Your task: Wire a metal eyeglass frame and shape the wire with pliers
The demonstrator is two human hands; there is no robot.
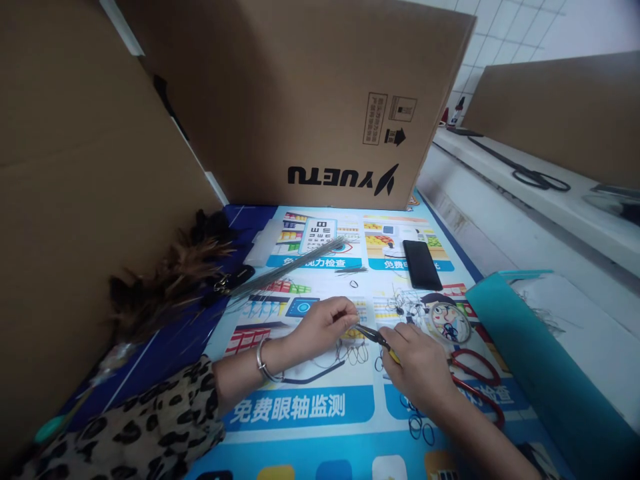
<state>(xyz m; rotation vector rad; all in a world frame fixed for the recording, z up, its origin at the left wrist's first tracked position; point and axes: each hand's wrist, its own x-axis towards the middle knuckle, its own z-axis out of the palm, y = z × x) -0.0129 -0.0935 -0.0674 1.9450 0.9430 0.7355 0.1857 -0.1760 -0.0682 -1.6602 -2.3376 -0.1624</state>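
My right hand (417, 363) is wrapped round a pair of pliers (373, 333) with yellow on the handles. The plier jaws point left and meet the fingertips of my left hand (333, 321). Thumb and forefinger of that hand are pinched together; whatever is between them is too small to make out. Thin wire loops (356, 353) lie on the printed sheet just below the pliers. Several dark rings (420, 427) rest nearer me, under my right wrist. Beyond my left hand is a bundle of thin straight wires (295, 263), with one small loop (354, 284) close by.
A black phone (423, 265) lies behind my right hand. Red-handled scissors (480, 370) and a clear round dish (450, 323) are to its right, beside a teal box (540, 353). Brown feathers (165, 273) sit at left. Cardboard panels (300, 100) wall the back and left.
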